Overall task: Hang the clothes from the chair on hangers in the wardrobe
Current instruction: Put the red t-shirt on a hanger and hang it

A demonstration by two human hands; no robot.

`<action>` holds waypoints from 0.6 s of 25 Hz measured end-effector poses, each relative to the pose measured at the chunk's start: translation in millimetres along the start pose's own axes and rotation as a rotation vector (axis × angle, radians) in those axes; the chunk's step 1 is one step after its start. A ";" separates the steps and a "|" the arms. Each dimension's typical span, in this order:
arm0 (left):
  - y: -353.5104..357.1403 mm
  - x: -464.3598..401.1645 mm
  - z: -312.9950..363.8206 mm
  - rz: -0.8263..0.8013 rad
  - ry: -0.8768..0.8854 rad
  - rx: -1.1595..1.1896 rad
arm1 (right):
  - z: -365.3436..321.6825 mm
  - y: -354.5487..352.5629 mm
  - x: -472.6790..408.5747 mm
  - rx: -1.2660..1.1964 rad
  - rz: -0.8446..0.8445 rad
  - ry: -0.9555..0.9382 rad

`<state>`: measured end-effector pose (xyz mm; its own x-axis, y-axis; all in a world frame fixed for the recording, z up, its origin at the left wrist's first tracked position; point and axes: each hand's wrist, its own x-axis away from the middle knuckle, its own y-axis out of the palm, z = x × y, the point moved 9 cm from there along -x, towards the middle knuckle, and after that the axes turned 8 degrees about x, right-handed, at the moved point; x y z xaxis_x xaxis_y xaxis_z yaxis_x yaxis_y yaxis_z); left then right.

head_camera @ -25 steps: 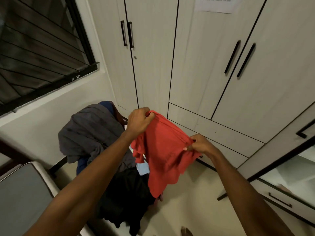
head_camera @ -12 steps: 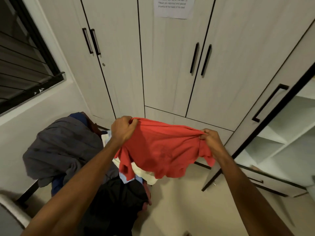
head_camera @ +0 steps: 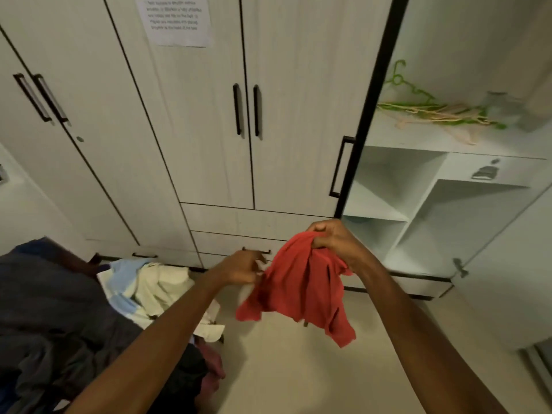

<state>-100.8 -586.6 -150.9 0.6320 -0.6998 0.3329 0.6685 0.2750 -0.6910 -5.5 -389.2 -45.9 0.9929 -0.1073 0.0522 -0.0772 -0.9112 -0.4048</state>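
Head view is showing the person standing before the wardrobe (head_camera: 209, 115), with the right hand (head_camera: 334, 243) bunching the top of a red garment (head_camera: 298, 288), fingers curled tight round the cloth so that it is hanging free above the floor. The left hand (head_camera: 242, 268) is lying just beside the garment's left edge; it seems to be pinching a fold there, though blur is making that hard to settle. Gathering the cloth into one hand is probably freeing the other to fetch a hanger. The hangers (head_camera: 433, 112), green and pale ones, are lying in a loose heap on a shelf (head_camera: 418, 138) of the open compartment on the right, within reach. More clothes (head_camera: 143, 288) are waiting piled on the chair at the lower left. A paper notice (head_camera: 176, 20) is sticking to a closed door; its print is too blurred to read.
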 end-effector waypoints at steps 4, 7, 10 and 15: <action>61.0 -24.8 157.3 -0.115 0.281 0.292 | 32.4 -52.6 34.4 0.217 -0.027 0.028; 95.9 -47.6 231.7 -0.159 0.341 0.372 | 51.7 -101.4 62.0 0.181 0.061 0.066; 130.7 -72.0 277.9 -0.212 0.387 0.407 | 79.4 -164.7 97.9 0.047 0.177 0.100; 148.1 -96.4 340.4 -0.148 0.419 0.587 | 141.0 -224.8 140.4 -0.164 0.322 0.176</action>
<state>70.8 -254.0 -67.0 0.3950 -0.9177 0.0420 0.9091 0.3839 -0.1614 164.1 -143.4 -76.3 0.8858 -0.4514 0.1077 -0.4097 -0.8697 -0.2754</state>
